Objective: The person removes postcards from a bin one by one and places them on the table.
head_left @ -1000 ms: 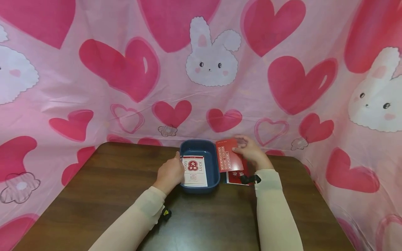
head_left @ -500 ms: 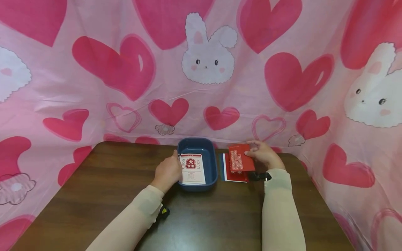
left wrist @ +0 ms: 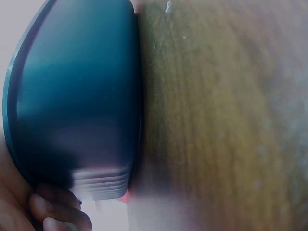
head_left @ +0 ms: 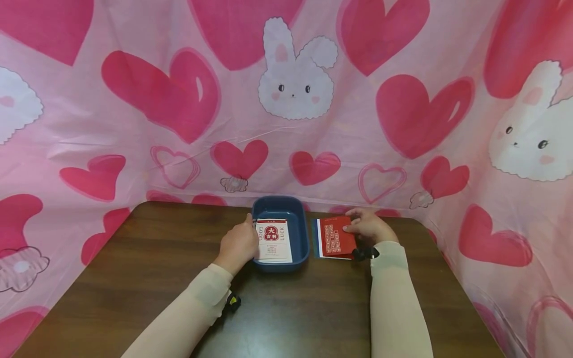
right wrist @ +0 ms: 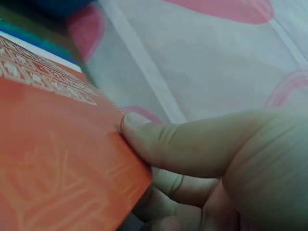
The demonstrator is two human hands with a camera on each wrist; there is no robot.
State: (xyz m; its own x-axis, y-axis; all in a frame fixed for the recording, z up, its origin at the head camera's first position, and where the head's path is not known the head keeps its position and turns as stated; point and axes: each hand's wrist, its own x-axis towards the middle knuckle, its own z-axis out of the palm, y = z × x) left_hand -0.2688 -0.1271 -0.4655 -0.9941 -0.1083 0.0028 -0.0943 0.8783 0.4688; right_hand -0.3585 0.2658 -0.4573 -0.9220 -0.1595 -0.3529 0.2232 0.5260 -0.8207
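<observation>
A dark blue bin (head_left: pixel 299 231) stands at the back middle of the table in the head view. My left hand (head_left: pixel 238 244) grips its left side, and the left wrist view shows curled fingertips (left wrist: pixel 60 209) at the bin's ribbed end. Inside the bin lies a white card (head_left: pixel 274 248) with red print. To the bin's right, my right hand (head_left: pixel 372 226) pinches the right edge of a red card (head_left: pixel 334 237) printed with boxed characters. Beneath that card, white and blue edges of other flat pieces (head_left: pixel 317 243) show; most of them is hidden.
The brown wooden table (head_left: pixel 286 308) reaches back to a pink curtain (head_left: pixel 188 114) with hearts and rabbits, close behind the bin. A dark wrist strap (head_left: pixel 364 253) sits by the right sleeve.
My right hand has carried the red card rightward from the bin's edge, then slightly back left and down over the pile. The left hand has kept its grip on the bin.
</observation>
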